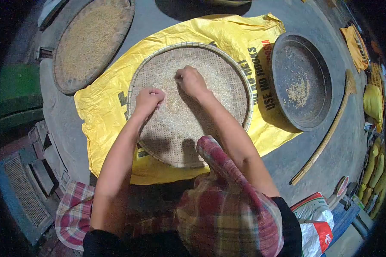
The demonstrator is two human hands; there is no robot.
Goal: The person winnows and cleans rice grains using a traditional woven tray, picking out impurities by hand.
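Note:
A round woven winnowing tray point(188, 159) lies on a yellow plastic sack point(103, 107), with pale grain point(176, 122) spread thinly over its weave. Above the tray's left part is my left hand point(149, 102), its fingers curled together in a pinch. My right hand point(193, 82) is over the grain near the tray's middle, thumb and fingers also closed. Whatever either pinch holds is too small or hidden to make out.
Right of the tray stands a dark round basin point(283, 90) with some grain point(298, 92) in it. A second woven tray point(60, 81) of grain sits at upper left. A stick-handled broom point(326, 141) lies at right; a red-and-white bag point(317, 235) is at lower right.

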